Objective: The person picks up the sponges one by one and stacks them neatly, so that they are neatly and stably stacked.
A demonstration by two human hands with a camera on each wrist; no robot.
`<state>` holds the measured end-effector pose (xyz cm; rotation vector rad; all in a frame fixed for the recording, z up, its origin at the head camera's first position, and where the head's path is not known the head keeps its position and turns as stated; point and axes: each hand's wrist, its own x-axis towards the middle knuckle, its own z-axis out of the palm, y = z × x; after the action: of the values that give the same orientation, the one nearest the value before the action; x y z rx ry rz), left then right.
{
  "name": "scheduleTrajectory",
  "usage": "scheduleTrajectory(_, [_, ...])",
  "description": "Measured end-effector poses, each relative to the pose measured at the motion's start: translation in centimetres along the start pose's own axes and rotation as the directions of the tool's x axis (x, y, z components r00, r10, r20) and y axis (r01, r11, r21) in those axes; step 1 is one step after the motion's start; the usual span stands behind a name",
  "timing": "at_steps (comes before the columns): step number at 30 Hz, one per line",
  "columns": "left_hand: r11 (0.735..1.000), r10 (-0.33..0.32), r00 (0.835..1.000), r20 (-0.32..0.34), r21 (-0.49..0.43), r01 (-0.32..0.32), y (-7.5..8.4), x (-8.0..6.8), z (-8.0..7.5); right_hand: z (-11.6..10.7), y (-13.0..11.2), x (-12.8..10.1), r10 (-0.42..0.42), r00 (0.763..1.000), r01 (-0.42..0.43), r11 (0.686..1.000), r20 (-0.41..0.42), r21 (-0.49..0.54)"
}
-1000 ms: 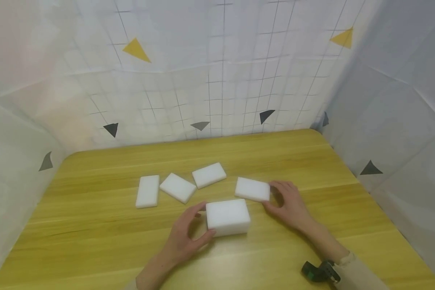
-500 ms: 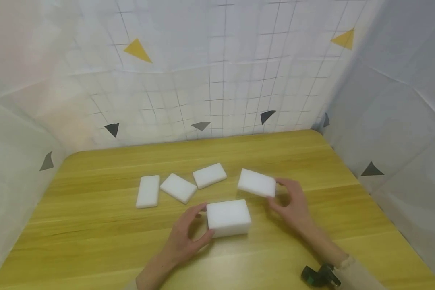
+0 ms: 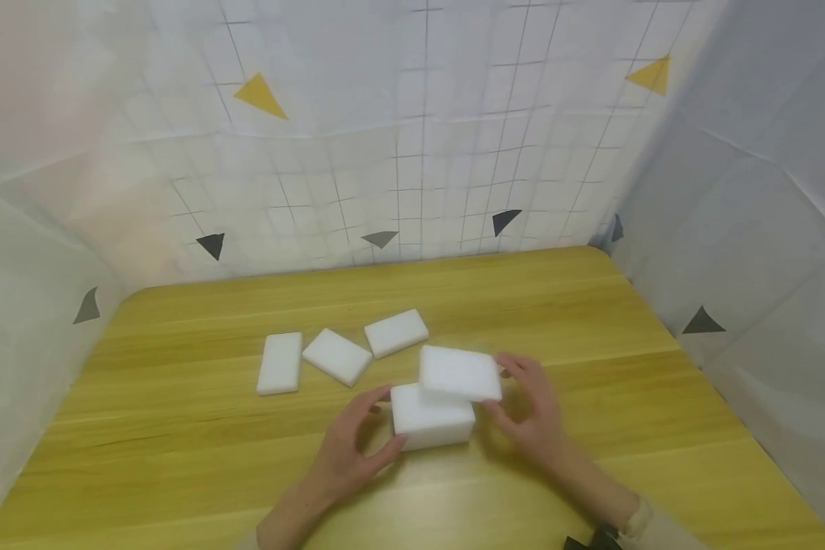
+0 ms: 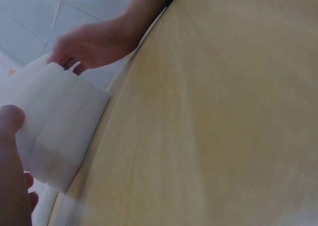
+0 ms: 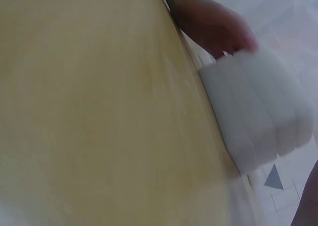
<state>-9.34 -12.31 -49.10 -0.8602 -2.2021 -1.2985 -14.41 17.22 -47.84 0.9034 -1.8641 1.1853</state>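
Toward the front middle of the table stands a stack of white melamine sponges [image 3: 433, 435], its layers showing in the left wrist view as a layered block [image 4: 62, 126]. My left hand [image 3: 351, 447] grips the stack's left end, thumb at the near corner and fingers at the far one. One more white sponge [image 3: 459, 373] is pinched at its right end by my right hand [image 3: 532, 416], thumb near, fingers far. It overlaps the top of the stack in the head view, slightly turned and set back to the right. The right wrist view shows the stack [image 5: 243, 112] blurred.
Three single sponges lie flat behind and left of the stack: an upright-lying one [image 3: 279, 363], a slanted one [image 3: 338, 356] and another [image 3: 396, 333]. The wooden table [image 3: 144, 458] is enclosed by white patterned cloth [image 3: 412, 176] at the back and sides.
My right hand has lifted the sponge off the table on the right and carried it left and nearer, over the stack. My left hand has stayed on the stack.
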Motion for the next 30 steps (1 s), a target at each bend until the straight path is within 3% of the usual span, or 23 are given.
scheduleTrajectory(8, [1.000, -0.020, 1.000, 0.007, 0.000, 0.020, 0.1, 0.0, 0.0, 1.1, -1.0, -0.7, -0.071, 0.997, 0.069, 0.997, 0.035, 0.044])
scheduleTrajectory(15, [1.000, 0.005, 1.000, 0.002, -0.017, -0.005, 0.0, 0.2, 0.0, 1.1, -1.3, -0.8, -0.068, 0.996, 0.066, 0.997, 0.064, 0.032])
scheduleTrajectory(22, [1.000, 0.021, 1.000, -0.006, -0.014, -0.021, 0.2, 0.3, 0.0, 1.5, -1.4, -0.8, -0.118, 0.990, 0.117, 0.993, 0.078, 0.015])
scheduleTrajectory(30, [0.999, 0.044, 0.999, -0.012, -0.015, -0.044, 0.3, 0.4, 0.0, 1.6, -1.3, -1.0, -0.096, 0.991, 0.096, 0.995, 0.095, 0.002])
